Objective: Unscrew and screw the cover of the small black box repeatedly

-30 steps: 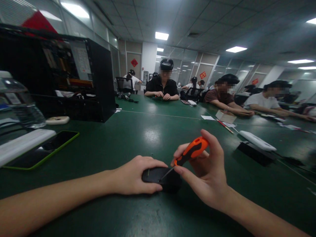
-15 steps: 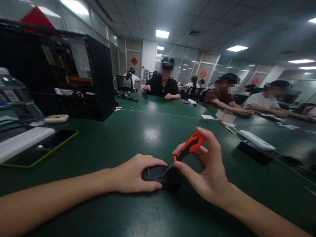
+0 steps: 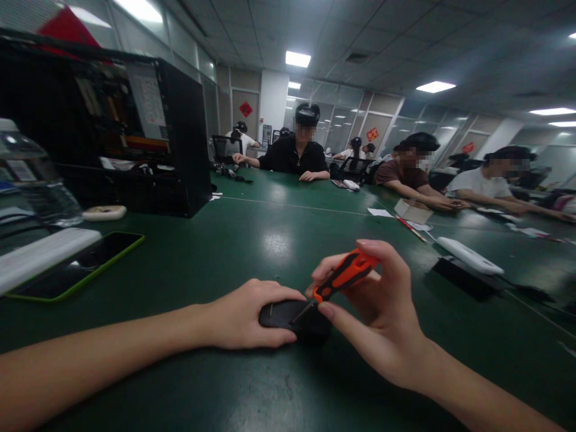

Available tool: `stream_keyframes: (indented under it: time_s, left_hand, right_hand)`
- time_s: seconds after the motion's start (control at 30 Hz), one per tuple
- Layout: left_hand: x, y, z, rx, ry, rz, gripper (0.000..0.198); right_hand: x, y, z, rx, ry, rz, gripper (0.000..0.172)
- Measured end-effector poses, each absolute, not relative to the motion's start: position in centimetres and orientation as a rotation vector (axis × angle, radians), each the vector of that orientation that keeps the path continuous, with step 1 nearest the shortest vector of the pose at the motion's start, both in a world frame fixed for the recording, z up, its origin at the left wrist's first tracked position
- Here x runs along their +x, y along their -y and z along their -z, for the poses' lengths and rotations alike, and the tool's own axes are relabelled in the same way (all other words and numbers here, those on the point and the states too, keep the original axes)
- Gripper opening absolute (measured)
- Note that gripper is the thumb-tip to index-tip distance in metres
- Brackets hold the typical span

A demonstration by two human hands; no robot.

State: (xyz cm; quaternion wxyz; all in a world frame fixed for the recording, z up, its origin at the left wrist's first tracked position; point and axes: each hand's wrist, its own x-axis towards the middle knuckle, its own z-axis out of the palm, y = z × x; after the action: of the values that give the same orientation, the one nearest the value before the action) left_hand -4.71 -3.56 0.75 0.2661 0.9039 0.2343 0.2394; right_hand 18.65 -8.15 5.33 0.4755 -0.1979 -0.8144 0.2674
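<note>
While the left hand (image 3: 245, 315) holds the black device (image 3: 278, 317), the screwdriver (image 3: 345, 274) has rotated.

Black device (image 3: 279, 318), lying flat, pale line near its left end; orange-and-black screwdriver (image 3: 336, 281), slanting down leftward, tip right on the device

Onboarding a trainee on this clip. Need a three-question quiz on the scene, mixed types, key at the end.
1. Multiple choice: which hand holds the screwdriver? A: left. B: right. C: neither.
2. True or false: the screwdriver's tip points straight up.
3. Fill in: the phone on the left of the view has a bright ____ edge.

Key:
1. B, the right hand.
2. False; it points down at the black object, which the left hand grips.
3. Green.
</note>
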Motion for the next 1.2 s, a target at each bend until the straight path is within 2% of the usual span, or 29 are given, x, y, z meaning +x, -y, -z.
stream_keyframes:
  time_s: [0.17, 0.33, 0.53, 0.77, 0.97, 1.2]
  left_hand:
    - [-4.74, 3.46, -0.74, 2.439, -0.628, -0.647, 0.047]
    - [-4.77, 3.53, -0.69, 2.437, -0.635, -0.634, 0.050]
    - [-4.77, 3.58, -0.67, 2.435, -0.640, -0.644, 0.050]
    - [-4.66, 3.53, -0.71, 2.428, -0.636, -0.647, 0.047]
    - [-4.60, 3.67, -0.66, 2.439, -0.641, -0.652, 0.049]
    - [-4.71, 3.58, -0.57, 2.441, -0.642, -0.641, 0.050]
  right_hand:
    - [18.75, 8.01, -5.64, -0.462, 2.016, -0.745, 0.078]
    - [18.83, 7.58, -5.53, -0.485, 2.031, -0.641, 0.086]
    - [18.90, 7.48, -5.60, -0.515, 1.985, -0.675, 0.078]
    - [18.79, 7.54, -5.26, -0.465, 2.004, -0.628, 0.088]
    - [18.77, 7.51, -5.21, -0.547, 1.939, -0.686, 0.078]
    - [18.73, 7.42, -4.72, -0.540, 1.934, -0.599, 0.084]
